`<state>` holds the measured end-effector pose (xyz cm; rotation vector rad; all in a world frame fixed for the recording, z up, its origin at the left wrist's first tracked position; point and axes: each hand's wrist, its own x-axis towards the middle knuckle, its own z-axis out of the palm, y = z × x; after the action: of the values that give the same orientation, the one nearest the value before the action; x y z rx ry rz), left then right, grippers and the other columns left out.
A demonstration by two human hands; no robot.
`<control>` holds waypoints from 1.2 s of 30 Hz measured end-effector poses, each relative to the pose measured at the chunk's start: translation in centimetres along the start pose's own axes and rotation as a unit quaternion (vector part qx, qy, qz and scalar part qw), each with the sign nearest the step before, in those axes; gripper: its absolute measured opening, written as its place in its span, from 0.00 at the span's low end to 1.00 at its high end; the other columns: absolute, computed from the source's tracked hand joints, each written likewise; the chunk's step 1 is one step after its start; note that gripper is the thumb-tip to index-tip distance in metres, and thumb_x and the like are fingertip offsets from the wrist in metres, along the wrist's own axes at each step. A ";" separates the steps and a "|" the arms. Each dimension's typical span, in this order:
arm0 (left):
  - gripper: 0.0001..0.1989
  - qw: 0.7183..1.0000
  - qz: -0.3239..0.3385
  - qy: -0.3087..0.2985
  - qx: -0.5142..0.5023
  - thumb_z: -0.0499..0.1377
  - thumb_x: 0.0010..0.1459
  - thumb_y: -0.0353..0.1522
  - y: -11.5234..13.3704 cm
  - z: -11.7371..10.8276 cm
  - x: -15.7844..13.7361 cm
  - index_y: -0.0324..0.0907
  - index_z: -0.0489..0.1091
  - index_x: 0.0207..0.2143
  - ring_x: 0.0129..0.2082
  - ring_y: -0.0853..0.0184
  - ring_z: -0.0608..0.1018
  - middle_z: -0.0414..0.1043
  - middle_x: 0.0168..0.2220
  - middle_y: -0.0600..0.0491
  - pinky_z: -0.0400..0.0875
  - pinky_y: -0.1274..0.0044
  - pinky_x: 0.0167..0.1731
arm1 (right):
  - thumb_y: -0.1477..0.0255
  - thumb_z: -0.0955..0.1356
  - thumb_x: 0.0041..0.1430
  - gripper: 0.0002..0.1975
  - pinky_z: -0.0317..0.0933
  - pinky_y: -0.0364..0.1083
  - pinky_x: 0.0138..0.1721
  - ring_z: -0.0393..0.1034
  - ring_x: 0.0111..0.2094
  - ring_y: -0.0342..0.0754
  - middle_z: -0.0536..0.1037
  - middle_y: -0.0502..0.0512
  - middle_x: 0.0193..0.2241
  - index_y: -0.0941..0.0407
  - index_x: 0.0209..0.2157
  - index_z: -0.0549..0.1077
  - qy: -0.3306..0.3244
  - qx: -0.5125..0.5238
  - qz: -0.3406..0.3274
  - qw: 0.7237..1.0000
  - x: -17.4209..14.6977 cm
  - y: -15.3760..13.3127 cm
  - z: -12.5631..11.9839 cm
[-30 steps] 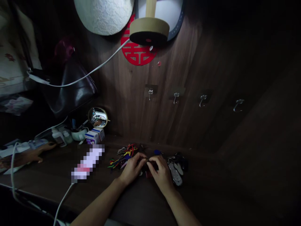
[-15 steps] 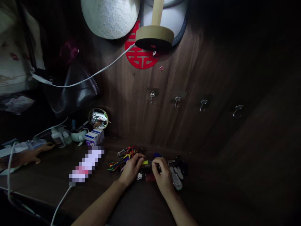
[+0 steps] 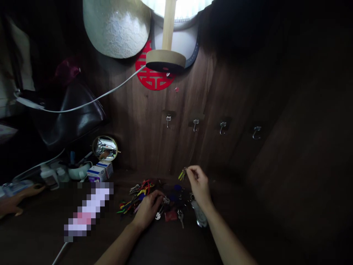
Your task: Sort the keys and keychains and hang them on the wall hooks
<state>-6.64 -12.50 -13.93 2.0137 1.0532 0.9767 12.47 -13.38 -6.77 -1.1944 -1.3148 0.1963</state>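
Pinched in the fingers of my right hand (image 3: 199,184), above the desk top, is a small key ring with a yellow-green tag (image 3: 181,174); its finer parts are blurred. My left hand (image 3: 150,207) lies low over the pile, its fingers curled together beside a silver key (image 3: 166,200). What those fingertips grip, if anything, is hidden. Left of this hand is a tangle of coloured cords (image 3: 143,192) in red, yellow, green and blue. Between the hands lie a dark red pouch-like piece (image 3: 171,215) and a loose key (image 3: 180,218). A grey oval fob (image 3: 200,215) rests below my right wrist.
Metal hooks (image 3: 195,125) are fixed in a row on the wood panel. A lamp base (image 3: 166,59) hangs above, with a white cable. Leftward stand a round mirror (image 3: 105,149), small boxes (image 3: 96,172), a mint cup (image 3: 78,171) and a blurred-out phone-like object (image 3: 88,209).
My right hand has lifted up from the pile, taking the yellow-green tag with it. My left hand stays low by the pile. The whole view has shifted slightly.
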 end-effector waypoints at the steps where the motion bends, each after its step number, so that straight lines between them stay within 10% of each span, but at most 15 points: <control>1: 0.13 1.000 -0.002 -0.001 0.002 0.46 0.60 0.37 0.0 0.0 0.0 0.43 0.69 0.32 0.31 0.68 0.74 0.74 0.30 0.54 0.65 0.80 0.34 | 0.61 0.64 0.55 0.12 0.59 0.41 0.26 0.64 0.24 0.43 0.70 0.48 0.22 0.55 0.28 0.68 0.009 0.013 -0.005 1.000 1.4 -0.3 -0.2; 15: 0.14 1.000 -0.018 -0.002 0.002 0.46 0.59 0.38 0.4 -0.1 0.1 0.43 0.69 0.31 0.32 0.67 0.75 0.75 0.31 0.54 0.65 0.80 0.34 | 0.60 0.67 0.46 0.13 0.56 0.40 0.20 0.65 0.20 0.41 0.71 0.47 0.20 0.57 0.26 0.67 0.117 0.110 0.023 0.987 14.0 -3.0 -0.5; 36: 0.14 1.000 -0.012 0.007 0.006 0.47 0.60 0.37 0.3 0.0 0.2 0.42 0.69 0.31 0.31 0.69 0.74 0.74 0.30 0.54 0.64 0.81 0.33 | 0.60 0.67 0.47 0.14 0.58 0.39 0.23 0.67 0.23 0.41 0.75 0.51 0.25 0.57 0.28 0.69 0.078 0.122 0.081 0.986 9.1 0.9 -0.9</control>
<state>-6.45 -12.51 -13.61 2.0030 1.0899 0.9757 16.57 -7.05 -1.50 -1.0841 -1.0254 0.3632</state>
